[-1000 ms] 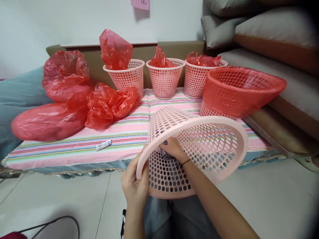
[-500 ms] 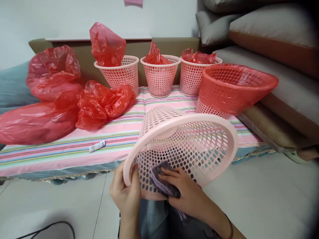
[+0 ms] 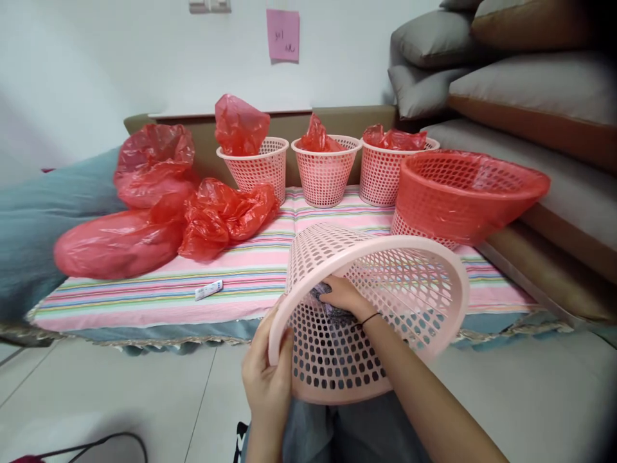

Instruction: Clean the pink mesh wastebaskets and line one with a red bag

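Observation:
A pale pink plastic wastebasket (image 3: pixel 369 254) with a pattern of holes lies tilted over my lap, its mouth facing me. My left hand (image 3: pixel 270 366) grips its rim on the left side, thumb inside. Reaching deep into the basket, my right hand (image 3: pixel 344 297) is closed on a dark purple-grey cloth (image 3: pixel 332 308) and presses it against the inner wall. Part of the cloth is hidden behind the fingers and rim.
Three pink baskets (image 3: pixel 325 173) with red bags in them stand at the back of the striped seat cover (image 3: pixel 250 283). A red-lined basket (image 3: pixel 457 199) is at right by stacked cushions (image 3: pixel 525 96). Red plastic bags (image 3: pixel 125 241) and a small white packet (image 3: pixel 209 290) lie left.
My right hand has moved with the cloth from near the basket's mouth to deeper inside. The left hand still holds the rim. The camera view has tilted up and shifted left.

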Available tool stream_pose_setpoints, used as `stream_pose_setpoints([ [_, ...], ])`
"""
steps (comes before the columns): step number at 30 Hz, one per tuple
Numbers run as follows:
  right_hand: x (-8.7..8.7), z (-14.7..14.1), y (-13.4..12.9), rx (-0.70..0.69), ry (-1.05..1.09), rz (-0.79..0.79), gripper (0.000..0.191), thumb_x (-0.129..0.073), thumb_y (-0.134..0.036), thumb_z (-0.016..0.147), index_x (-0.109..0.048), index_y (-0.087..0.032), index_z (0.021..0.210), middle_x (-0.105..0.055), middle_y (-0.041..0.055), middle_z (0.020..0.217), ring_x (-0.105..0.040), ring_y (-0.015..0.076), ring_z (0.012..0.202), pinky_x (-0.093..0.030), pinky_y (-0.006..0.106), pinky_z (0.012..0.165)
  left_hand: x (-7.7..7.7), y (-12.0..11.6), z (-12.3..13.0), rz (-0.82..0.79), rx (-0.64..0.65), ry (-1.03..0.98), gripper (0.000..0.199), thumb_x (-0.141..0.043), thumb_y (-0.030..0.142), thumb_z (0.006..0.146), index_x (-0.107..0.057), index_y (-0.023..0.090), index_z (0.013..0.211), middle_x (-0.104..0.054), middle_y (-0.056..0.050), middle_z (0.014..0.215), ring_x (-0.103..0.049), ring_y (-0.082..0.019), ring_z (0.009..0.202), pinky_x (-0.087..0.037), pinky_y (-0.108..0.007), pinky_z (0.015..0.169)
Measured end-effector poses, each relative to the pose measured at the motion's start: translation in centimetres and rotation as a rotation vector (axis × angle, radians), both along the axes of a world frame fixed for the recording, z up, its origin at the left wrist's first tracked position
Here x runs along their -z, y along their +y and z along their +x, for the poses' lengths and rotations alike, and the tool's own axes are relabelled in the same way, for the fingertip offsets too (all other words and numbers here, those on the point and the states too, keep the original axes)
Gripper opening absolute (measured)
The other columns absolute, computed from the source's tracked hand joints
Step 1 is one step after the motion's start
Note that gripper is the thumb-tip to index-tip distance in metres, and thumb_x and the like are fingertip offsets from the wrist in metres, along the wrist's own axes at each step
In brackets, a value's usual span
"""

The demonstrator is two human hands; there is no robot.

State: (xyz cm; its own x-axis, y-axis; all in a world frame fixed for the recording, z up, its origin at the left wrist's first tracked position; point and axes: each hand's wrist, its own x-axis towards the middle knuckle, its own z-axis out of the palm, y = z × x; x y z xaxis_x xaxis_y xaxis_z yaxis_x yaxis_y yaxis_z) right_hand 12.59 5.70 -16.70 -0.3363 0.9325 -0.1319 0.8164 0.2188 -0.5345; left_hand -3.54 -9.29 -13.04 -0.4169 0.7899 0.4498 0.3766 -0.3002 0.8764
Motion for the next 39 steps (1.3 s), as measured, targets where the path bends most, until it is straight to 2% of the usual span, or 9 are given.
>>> stream_pose_setpoints([
  [5,1.8,-1.3,-1.3,0.037,-0.076,0.035,0.063,-0.063,-0.035,0.082,-0.055,-0.023,0.143,-0.049,0.0089,0.151,-0.045,0.0443,0.133,-0.036,0.061,0.107,0.2,0.0,0.5,0.038,-0.021,-0.076,0.028,-0.069,0.027,0.087,-0.073,0.027,0.115,-0.076,-0.003,0.109,-0.071,-0.023,0.106,-0.055,-0.032,0.095],
  [8,1.5,-0.6,-3.1,-0.006,-0.046,0.031,0.064,-0.062,-0.025,0.080,-0.054,-0.024,0.144,-0.053,0.0063,0.149,-0.047,0.0353,0.135,-0.034,0.051,0.114,0.2,-0.1,0.6,0.040,-0.069,-0.090,0.027,-0.071,0.026,0.086,-0.074,0.027,0.113,-0.076,-0.003,0.110,-0.071,-0.021,0.104,-0.056,-0.029,0.093],
  [11,0.6,0.7,-5.0,-0.102,0.250,-0.034,0.062,-0.061,-0.020,0.079,-0.057,-0.020,0.141,-0.060,0.0065,0.142,-0.056,0.0276,0.128,-0.038,0.041,0.113,0.3,-0.1,0.5,0.026,-0.087,-0.087,0.025,-0.071,0.026,0.085,-0.074,0.026,0.110,-0.077,-0.002,0.107,-0.072,-0.020,0.099,-0.056,-0.027,0.089],
  [14,-0.5,2.0,-6.6,-0.104,0.564,-0.147,0.050,-0.063,-0.035,0.086,-0.063,-0.020,0.134,-0.064,0.0059,0.137,-0.060,0.0271,0.124,-0.041,0.044,0.112,0.3,0.1,0.4,0.030,-0.096,-0.080,0.023,-0.071,0.025,0.084,-0.075,0.024,0.107,-0.077,-0.002,0.104,-0.073,-0.019,0.097,-0.056,-0.026,0.088],
  [17,-1.5,2.8,-7.3,-0.027,0.657,-0.153,0.044,-0.046,-0.052,0.097,-0.074,-0.023,0.115,-0.069,0.0047,0.128,-0.059,0.0261,0.125,-0.036,0.048,0.116,0.2,0.3,0.5,0.042,-0.085,-0.078,0.024,-0.071,0.025,0.085,-0.074,0.024,0.109,-0.077,-0.003,0.106,-0.072,-0.020,0.099,-0.056,-0.028,0.090],
  [20,-1.5,2.9,-7.6,0.022,0.635,0.017,0.043,-0.046,-0.051,0.099,-0.074,-0.023,0.115,-0.068,0.0061,0.129,-0.054,0.0253,0.131,-0.034,0.048,0.118,0.0,0.3,0.7,0.047,-0.068,-0.057,0.025,-0.070,0.024,0.086,-0.074,0.025,0.112,-0.077,-0.002,0.109,-0.072,-0.020,0.101,-0.056,-0.028,0.090],
  [25,1.4,1.8,-9.0,-0.273,0.366,0.159,0.048,-0.043,-0.036,0.102,-0.048,-0.021,0.148,-0.045,0.0069,0.155,-0.039,0.0243,0.145,-0.030,0.050,0.122,0.1,0.3,0.7,0.066,-0.058,-0.030,0.026,-0.068,0.022,0.088,-0.073,0.026,0.114,-0.076,-0.002,0.111,-0.072,-0.021,0.103,-0.056,-0.030,0.092],
  [30,3.0,0.5,-10.8,-0.279,0.075,0.313,0.054,-0.039,-0.033,0.103,-0.035,-0.017,0.155,-0.037,0.0088,0.159,-0.031,0.0281,0.149,-0.027,0.057,0.122,0.3,0.2,0.7,0.056,-0.002,0.016,0.030,-0.064,0.019,0.090,-0.071,0.029,0.118,-0.074,-0.002,0.117,-0.070,-0.020,0.109,-0.054,-0.031,0.097],
  [39,2.4,1.2,-10.7,-0.286,0.169,0.241,0.072,-0.061,-0.047,0.093,-0.037,-0.017,0.154,-0.032,0.0126,0.161,-0.030,0.0328,0.149,-0.025,0.061,0.121,0.0,0.3,0.3,-0.004,-0.007,-0.026,0.029,-0.065,0.027,0.090,-0.070,0.025,0.118,-0.074,-0.004,0.114,-0.069,-0.022,0.106,-0.054,-0.032,0.095],
])
